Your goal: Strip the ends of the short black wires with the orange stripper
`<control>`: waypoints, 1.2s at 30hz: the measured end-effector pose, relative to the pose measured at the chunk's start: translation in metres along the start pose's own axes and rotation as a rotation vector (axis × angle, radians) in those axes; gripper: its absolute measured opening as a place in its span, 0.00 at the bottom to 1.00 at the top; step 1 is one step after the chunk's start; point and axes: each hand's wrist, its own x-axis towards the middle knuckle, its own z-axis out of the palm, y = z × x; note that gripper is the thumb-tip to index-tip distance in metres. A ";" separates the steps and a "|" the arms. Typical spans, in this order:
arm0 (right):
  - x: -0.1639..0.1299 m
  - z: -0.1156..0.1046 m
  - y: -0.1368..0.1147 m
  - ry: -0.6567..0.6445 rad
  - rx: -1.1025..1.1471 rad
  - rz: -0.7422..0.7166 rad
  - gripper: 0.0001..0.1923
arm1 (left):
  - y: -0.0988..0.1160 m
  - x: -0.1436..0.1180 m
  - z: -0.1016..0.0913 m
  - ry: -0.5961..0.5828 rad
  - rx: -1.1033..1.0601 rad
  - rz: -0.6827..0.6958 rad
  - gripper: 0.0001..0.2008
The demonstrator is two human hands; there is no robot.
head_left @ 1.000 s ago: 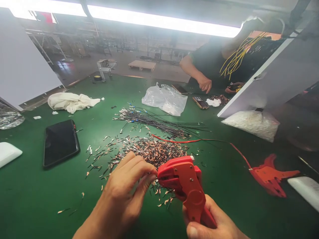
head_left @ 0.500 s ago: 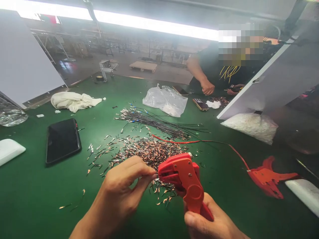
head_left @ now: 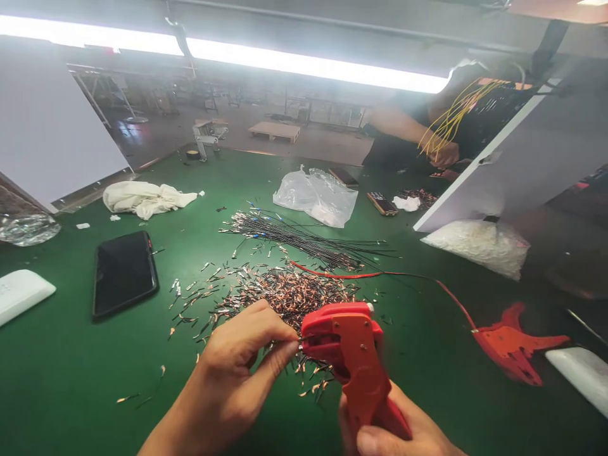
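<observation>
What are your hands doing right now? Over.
Right hand grips red crimping tool. Left hand pinches a small piece at its nose. Terminal pile just behind.

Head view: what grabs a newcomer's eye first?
The red crimper at bottom centre, gripped by the right hand, with the left hand pinching something small at its nose. Just behind lies a glittering copper pile of terminals on the green mat, with a wire bundle beyond. A second red tool lies at right.
</observation>
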 end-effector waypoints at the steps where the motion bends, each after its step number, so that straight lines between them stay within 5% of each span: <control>1: 0.000 0.001 -0.002 -0.016 -0.011 0.007 0.24 | -0.001 -0.001 0.000 -0.008 -0.009 -0.010 0.10; 12: 0.003 0.002 -0.016 -0.088 -0.023 0.028 0.24 | -0.001 -0.005 -0.005 -0.073 -0.139 -0.100 0.10; 17: 0.001 0.002 -0.008 -0.014 0.013 0.000 0.22 | 0.000 -0.004 -0.007 -0.098 -0.158 -0.105 0.10; 24: 0.005 -0.003 -0.001 -0.090 -0.022 0.014 0.27 | 0.002 -0.003 -0.009 -0.092 -0.157 -0.088 0.09; 36: -0.005 -0.007 0.010 0.023 -0.116 0.155 0.25 | 0.002 -0.001 -0.007 -0.093 -0.128 -0.139 0.09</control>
